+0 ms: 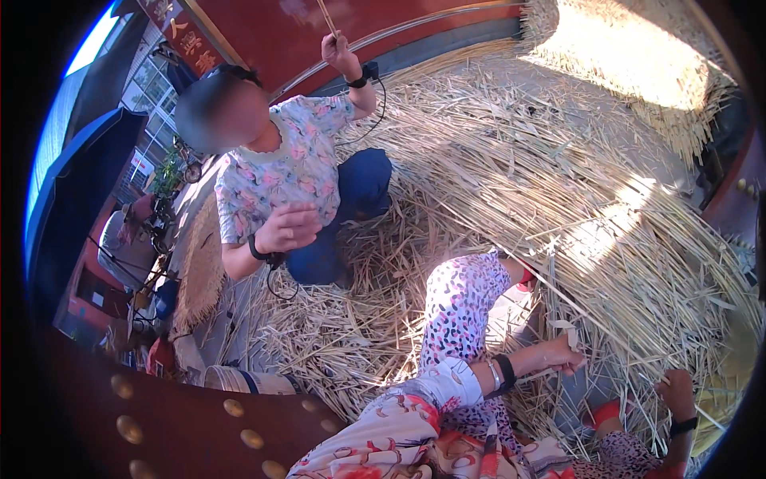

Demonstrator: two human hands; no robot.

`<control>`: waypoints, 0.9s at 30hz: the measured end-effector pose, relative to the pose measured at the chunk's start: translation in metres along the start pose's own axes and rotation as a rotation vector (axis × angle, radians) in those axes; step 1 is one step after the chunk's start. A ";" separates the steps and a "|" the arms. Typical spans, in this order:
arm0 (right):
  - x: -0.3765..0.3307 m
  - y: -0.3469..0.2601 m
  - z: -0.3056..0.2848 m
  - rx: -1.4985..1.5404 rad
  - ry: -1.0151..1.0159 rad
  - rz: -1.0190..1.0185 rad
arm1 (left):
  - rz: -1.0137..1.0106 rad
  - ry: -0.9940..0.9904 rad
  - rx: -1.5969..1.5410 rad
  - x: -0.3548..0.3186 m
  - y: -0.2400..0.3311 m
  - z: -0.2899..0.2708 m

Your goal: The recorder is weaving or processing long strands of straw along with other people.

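Note:
A big heap of dry pale reed stalks (558,160) covers the ground in front of me. My left hand (565,354), coming out of a floral sleeve with a black wristband, is closed on a long reed stalk (533,281) that slants up to the left. My right hand (677,389), also with a black wristband, is a fist clenched on stalks at the heap's near edge. My leg in spotted trousers (463,307) stretches out between them. Opposite me a person in a floral shirt (279,172) sits on the reeds, one hand raised holding a thin stalk (327,17).
A red door with brass studs (159,423) fills the lower left. A woven mat (199,263) and a white bucket (239,380) lie left of the reeds. Another sunlit reed pile (630,56) sits at the top right.

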State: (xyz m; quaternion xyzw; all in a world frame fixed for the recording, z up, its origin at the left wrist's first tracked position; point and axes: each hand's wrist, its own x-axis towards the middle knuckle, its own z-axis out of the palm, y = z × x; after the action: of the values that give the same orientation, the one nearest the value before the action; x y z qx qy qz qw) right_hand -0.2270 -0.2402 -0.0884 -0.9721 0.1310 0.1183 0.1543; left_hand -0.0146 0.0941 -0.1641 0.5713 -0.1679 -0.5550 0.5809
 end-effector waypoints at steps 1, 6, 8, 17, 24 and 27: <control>0.000 0.009 0.001 -0.019 0.029 -0.118 | 0.001 0.015 0.001 -0.007 -0.003 -0.002; -0.033 0.093 0.022 0.153 0.339 0.042 | 0.047 0.165 -0.321 -0.059 0.010 -0.005; -0.039 0.118 0.022 0.084 0.441 -0.033 | 0.040 0.233 -0.283 -0.086 0.018 -0.019; -0.037 0.145 0.059 -0.009 0.609 -0.037 | 1.375 0.646 0.582 -0.361 0.332 -0.246; -0.042 0.079 0.004 -0.133 0.566 -0.023 | 1.443 0.486 0.862 -0.387 0.401 -0.264; -0.057 0.031 -0.040 -0.167 0.468 0.041 | 1.521 0.449 0.721 -0.393 0.410 -0.240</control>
State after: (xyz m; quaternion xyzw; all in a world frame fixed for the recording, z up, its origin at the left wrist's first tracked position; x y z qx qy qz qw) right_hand -0.2823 -0.2695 -0.0441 -0.9796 0.1724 -0.0964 0.0364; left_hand 0.2414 0.4275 0.2867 0.5491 -0.5511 0.1961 0.5970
